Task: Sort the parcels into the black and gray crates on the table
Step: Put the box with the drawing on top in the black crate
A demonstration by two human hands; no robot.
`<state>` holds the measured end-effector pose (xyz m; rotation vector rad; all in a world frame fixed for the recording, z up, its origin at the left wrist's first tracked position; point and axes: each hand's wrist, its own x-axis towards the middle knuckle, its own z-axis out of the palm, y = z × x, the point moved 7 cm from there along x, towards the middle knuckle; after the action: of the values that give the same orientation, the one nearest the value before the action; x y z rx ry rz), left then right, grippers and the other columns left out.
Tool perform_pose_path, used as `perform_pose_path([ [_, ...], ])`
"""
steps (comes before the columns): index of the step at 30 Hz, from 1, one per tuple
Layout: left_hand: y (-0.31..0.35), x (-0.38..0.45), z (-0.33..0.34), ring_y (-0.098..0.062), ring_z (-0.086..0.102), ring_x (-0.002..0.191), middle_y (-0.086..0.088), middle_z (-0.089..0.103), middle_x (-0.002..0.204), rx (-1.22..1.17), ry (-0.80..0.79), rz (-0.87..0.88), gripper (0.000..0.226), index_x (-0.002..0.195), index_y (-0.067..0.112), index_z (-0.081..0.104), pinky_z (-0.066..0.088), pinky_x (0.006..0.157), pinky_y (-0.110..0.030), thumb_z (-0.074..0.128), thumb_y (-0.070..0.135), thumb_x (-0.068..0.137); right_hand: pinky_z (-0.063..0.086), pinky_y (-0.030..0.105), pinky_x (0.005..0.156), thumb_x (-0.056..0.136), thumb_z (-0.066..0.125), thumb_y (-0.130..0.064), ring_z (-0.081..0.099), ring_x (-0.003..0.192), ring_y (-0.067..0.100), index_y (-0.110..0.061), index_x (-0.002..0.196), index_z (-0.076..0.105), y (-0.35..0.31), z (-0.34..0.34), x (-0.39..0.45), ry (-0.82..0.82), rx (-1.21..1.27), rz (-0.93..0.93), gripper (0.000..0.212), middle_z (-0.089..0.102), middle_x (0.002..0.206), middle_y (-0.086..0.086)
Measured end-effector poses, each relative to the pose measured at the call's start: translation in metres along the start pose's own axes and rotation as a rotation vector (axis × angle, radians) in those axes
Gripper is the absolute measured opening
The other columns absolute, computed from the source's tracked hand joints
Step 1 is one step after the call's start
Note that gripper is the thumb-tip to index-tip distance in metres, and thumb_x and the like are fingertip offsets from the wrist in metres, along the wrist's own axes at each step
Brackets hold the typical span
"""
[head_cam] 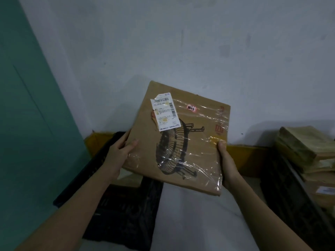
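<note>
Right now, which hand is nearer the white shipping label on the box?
Left. The left hand grips the cardboard box at its left edge, just below the shipping label. The right hand holds the opposite edge, farther away.

Hidden and hard to see

The box (181, 142) covers most fingers (133, 144). Its label (165, 113) is too blurry to read. The black crate (125, 211) maybe runs off the bottom.

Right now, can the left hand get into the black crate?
Probably not yet: the left hand is gripping the cardboard parcel together with the right hand, above the black crate.
</note>
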<state>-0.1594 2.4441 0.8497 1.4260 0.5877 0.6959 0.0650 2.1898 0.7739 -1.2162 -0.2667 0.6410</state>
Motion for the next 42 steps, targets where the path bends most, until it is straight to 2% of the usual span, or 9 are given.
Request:
perform_pose_path([
  [4, 0.013, 0.012, -0.059, -0.019, 0.074, 0.089, 0.002, 0.070, 0.116, -0.004, 0.074, 0.007, 0.058, 0.143, 0.028, 0.052, 0.060, 0.065, -0.027, 0.070, 0.021, 0.089, 0.047, 0.054, 0.100, 0.090, 0.038, -0.076, 0.065, 0.115, 0.031, -0.031, 0.127, 0.061, 0.011, 0.050, -0.004, 0.001, -0.054, 0.039, 0.063, 0.067, 0.128, 0.009],
  [9, 0.028, 0.015, -0.149, -0.019, 0.075, 0.084, 0.004, 0.076, 0.103, 0.018, 0.152, -0.015, 0.047, 0.137, 0.026, 0.057, 0.059, 0.060, -0.025, 0.065, 0.015, 0.093, 0.041, 0.058, 0.103, 0.098, 0.029, -0.067, 0.043, 0.136, 0.030, -0.027, 0.151, 0.034, 0.053, 0.090, -0.002, 0.154, -0.328, 0.095, 0.067, 0.040, 0.154, 0.003],
  [16, 0.040, 0.023, -0.256, -0.010, 0.074, 0.069, 0.007, 0.077, 0.094, 0.040, 0.261, -0.048, 0.042, 0.134, 0.024, 0.059, 0.057, 0.055, -0.022, 0.065, 0.017, 0.093, 0.044, 0.050, 0.095, 0.103, 0.035, -0.054, 0.046, 0.127, 0.032, -0.021, 0.151, 0.028, 0.139, 0.168, -0.022, 0.047, -0.511, 0.309, 0.059, 0.037, 0.152, 0.007],
  [20, 0.045, 0.032, -0.286, -0.009, 0.073, 0.065, 0.009, 0.076, 0.088, 0.078, 0.265, -0.065, 0.049, 0.138, 0.025, 0.057, 0.057, 0.054, -0.022, 0.068, 0.017, 0.091, 0.047, 0.048, 0.097, 0.106, 0.030, -0.047, 0.054, 0.121, 0.034, -0.020, 0.157, 0.011, 0.169, 0.201, -0.030, 0.078, -0.581, 0.208, 0.061, 0.043, 0.148, 0.012],
  [24, 0.030, 0.038, -0.284, -0.009, 0.072, 0.062, 0.004, 0.074, 0.091, 0.133, 0.183, -0.114, 0.048, 0.140, 0.021, 0.055, 0.054, 0.048, -0.020, 0.065, 0.014, 0.093, 0.051, 0.048, 0.086, 0.108, 0.021, -0.042, 0.060, 0.098, 0.034, -0.016, 0.147, 0.032, 0.180, 0.198, -0.027, 0.185, -0.591, 0.155, 0.048, 0.056, 0.120, 0.013],
  [28, 0.000, 0.044, -0.276, -0.019, 0.075, 0.077, -0.010, 0.070, 0.121, 0.195, 0.109, -0.205, 0.058, 0.143, 0.021, 0.053, 0.058, 0.059, -0.027, 0.071, 0.022, 0.088, 0.054, 0.057, 0.088, 0.103, 0.020, -0.053, 0.059, 0.088, 0.030, -0.017, 0.111, 0.050, 0.202, 0.187, -0.018, 0.178, -0.528, 0.197, 0.048, 0.059, 0.106, 0.015],
  [33, -0.031, 0.043, -0.250, -0.028, 0.070, 0.096, -0.010, 0.065, 0.128, 0.359, 0.013, -0.330, 0.054, 0.147, 0.026, 0.047, 0.057, 0.080, -0.038, 0.063, 0.030, 0.095, 0.043, 0.039, 0.091, 0.109, 0.020, -0.041, 0.054, 0.109, 0.029, -0.010, 0.132, 0.050, 0.185, 0.192, -0.028, 0.207, -0.532, 0.175, 0.049, 0.055, 0.121, 0.010],
  [38, -0.033, 0.041, -0.232, -0.024, 0.057, 0.105, -0.011, 0.056, 0.139, 0.657, 0.029, -0.219, 0.048, 0.146, 0.014, 0.046, 0.043, 0.090, -0.034, 0.051, 0.027, 0.101, 0.044, 0.044, 0.101, 0.108, 0.019, -0.043, 0.054, 0.118, 0.032, -0.011, 0.134, 0.051, 0.191, 0.188, -0.023, 0.235, -0.549, 0.180, 0.052, 0.056, 0.131, 0.014],
  [42, -0.033, 0.045, -0.231, -0.032, 0.060, 0.114, -0.010, 0.057, 0.137, 0.717, -0.005, -0.246, 0.069, 0.147, 0.015, 0.046, 0.049, 0.099, -0.043, 0.072, 0.038, 0.087, 0.043, 0.047, 0.105, 0.108, 0.019, -0.044, 0.053, 0.119, 0.032, -0.012, 0.133, 0.051, 0.192, 0.187, -0.018, 0.235, -0.568, 0.163, 0.052, 0.056, 0.131, 0.013],
])
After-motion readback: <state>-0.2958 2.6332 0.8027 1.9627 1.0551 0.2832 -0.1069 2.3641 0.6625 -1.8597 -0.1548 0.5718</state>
